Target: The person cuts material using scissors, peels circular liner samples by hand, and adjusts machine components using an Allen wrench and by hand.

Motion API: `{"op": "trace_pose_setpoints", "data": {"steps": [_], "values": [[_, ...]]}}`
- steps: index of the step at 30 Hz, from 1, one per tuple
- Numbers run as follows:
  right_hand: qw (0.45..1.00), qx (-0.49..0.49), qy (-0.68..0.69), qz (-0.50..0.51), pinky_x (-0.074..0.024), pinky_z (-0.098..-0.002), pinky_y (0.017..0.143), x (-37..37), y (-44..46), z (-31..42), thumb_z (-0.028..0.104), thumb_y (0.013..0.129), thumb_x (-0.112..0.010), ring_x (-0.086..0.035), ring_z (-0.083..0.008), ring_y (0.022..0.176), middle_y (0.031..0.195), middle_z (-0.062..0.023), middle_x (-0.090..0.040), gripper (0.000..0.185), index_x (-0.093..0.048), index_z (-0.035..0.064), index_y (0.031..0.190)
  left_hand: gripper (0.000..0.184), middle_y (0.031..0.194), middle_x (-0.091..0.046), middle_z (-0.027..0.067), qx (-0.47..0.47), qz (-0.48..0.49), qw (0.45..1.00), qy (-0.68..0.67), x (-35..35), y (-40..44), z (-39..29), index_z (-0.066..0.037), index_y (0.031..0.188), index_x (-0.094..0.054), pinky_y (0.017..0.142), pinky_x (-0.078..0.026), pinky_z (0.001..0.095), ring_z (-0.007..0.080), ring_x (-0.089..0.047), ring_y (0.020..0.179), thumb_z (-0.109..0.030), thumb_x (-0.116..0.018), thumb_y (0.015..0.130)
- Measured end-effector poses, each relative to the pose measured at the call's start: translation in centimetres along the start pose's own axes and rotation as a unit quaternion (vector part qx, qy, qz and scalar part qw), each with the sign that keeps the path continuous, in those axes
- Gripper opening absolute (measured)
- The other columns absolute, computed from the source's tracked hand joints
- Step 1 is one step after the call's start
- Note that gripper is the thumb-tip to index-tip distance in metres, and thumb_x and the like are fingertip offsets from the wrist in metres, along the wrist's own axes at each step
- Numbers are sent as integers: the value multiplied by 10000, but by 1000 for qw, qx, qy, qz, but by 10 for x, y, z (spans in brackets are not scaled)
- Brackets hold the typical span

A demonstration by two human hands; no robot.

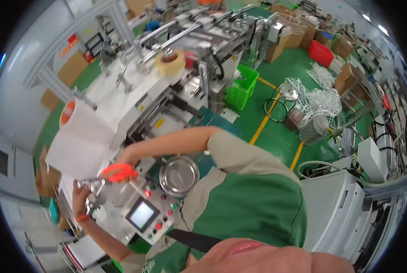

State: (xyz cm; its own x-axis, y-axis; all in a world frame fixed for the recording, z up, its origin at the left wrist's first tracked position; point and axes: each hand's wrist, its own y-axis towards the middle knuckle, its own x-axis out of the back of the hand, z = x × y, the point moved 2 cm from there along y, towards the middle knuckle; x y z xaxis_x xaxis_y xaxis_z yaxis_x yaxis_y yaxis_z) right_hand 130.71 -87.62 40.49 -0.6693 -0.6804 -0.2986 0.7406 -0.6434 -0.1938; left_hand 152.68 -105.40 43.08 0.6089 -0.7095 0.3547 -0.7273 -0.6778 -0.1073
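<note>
Orange-handled scissors (118, 173), one pair, located over the white machine tabletop (113, 224), handles toward the right hand (128, 156), metal end directed at the left hand (79, 198). Step in hand, as judged: two-handed work at the metal end of the scissors, the hands brought close together above the tabletop. The next move appears to call for a steady hold on the handles and left fingers kept clear of the blades. Right hand: apparently closed on the orange handles, its individual fingers blurred. Left hand: fingers partly curled, raised beside the metal end of the scissors and a bright metal fitting (94, 198); whether it grips either one, or only touches, cannot be told. Orange wristband (82, 218) on the left wrist. Adjoining items: large white sheet (80, 152), beyond the hands; control panel screen (142, 214), lit, nearer the body, with coloured buttons beside it; round metal pan (179, 175), shiny, near the panel and close to the wearer's shirt; roll of yellowish tape (170, 63), on the machine's far part. Floor items: green crate (242, 87), beside the machine; red bin (321, 53), well apart, among cardboard boxes (292, 35).
</note>
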Motion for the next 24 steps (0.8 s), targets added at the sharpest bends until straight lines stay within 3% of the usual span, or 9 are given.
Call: {"op": "trace_pose_setpoints", "data": {"steps": [6, 10, 12, 14, 17, 19, 21, 22, 24], "values": [[992, 60, -86, -70, -343, -240, 388, -6, 2, -15, 615, 851, -433, -402, -88, 429, 557, 10, -404, 540, -492, 80, 797, 712, 777, -549, 28, 7, 123, 992, 36, 11, -3, -18, -23, 1390, -210, 639, -437, 221, 93, -519, 694, -68, -592, 791], [961, 90, -235, -111, -347, -243, 388, -27, -18, -45, 515, 847, -539, -428, -85, 454, 570, 22, -433, 424, -537, 91, 831, 939, 792, -594, 55, 52, 208, 974, 74, 5, -34, -30, -65, 1413, -61, 631, -441, 230, 107, -546, 688, -8, -679, 709], [977, 81, -179, -84, -350, -244, 398, -31, -34, -77, 473, 853, -555, -431, -79, 463, 575, 30, -456, 378, -570, 97, 883, 1007, 811, -602, 80, 73, 227, 968, 84, -21, -47, -31, -127, 1419, 63, 652, -459, 252, 126, -570, 719, 56, -640, 721], [974, 80, -149, -150, -436, -282, 595, -33, -48, -116, 442, 844, -583, -521, -135, 717, 802, -57, -552, 472, -542, 16, 1041, 1025, 807, -601, 84, 49, 246, 967, 38, -58, -59, -34, -141, 1423, 81, 658, -462, 262, 134, -570, 716, 59, -634, 716], [951, 66, -237, -187, -441, -312, 722, -53, -79, -149, 432, 836, -597, -524, -167, 865, 965, -98, -558, 557, -478, -20, 1140, 1029, 757, -578, 77, 7, 242, 970, 20, -103, -69, -44, -168, 1421, 129, 615, -432, 244, 122, -535, 659, 50, -604, 732], [903, 176, -212, -329, -443, -332, 787, -56, -120, -180, 439, 814, -619, -542, -182, 931, 1046, -119, -557, 625, -437, -11, 1208, 995, 738, -566, 63, 11, 180, 983, 23, -126, -75, -42, -178, 1418, 155, 580, -405, 221, 105, -496, 616, 42, -566, 768], [835, 131, -206, -493, -445, -357, 834, -60, -174, -221, 479, 757, -663, -552, -222, 987, 1090, -141, -546, 699, -437, 10, 1225, 941, 718, -555, 44, -8, 96, 995, 35, -136, -74, -31, -160, 1419, 154, 575, -399, 210, 95, -482, 602, 19, -543, 813], [756, 88, -274, -588, -462, -355, 749, -87, -219, -194, 524, 683, -699, -588, -264, 858, 926, -128, -602, 635, -528, 44, 1061, 925, 717, -552, 38, -17, 52, 997, 58, -139, -74, -27, -153, 1420, 150, 578, -400, 210, 91, -477, 597, 12, -539, 825], [620, -66, -324, -711, -486, -379, 752, -75, -257, -256, 513, 586, -742, -605, -300, 892, 982, -127, -612, 697, -544, 45, 1063, 884, 749, -555, 32, -48, -25, 998, 27, -137, -72, -22, -144, 1420, 150, 590, -400, 208, 84, -473, 602, -26, -526, 864]]}}
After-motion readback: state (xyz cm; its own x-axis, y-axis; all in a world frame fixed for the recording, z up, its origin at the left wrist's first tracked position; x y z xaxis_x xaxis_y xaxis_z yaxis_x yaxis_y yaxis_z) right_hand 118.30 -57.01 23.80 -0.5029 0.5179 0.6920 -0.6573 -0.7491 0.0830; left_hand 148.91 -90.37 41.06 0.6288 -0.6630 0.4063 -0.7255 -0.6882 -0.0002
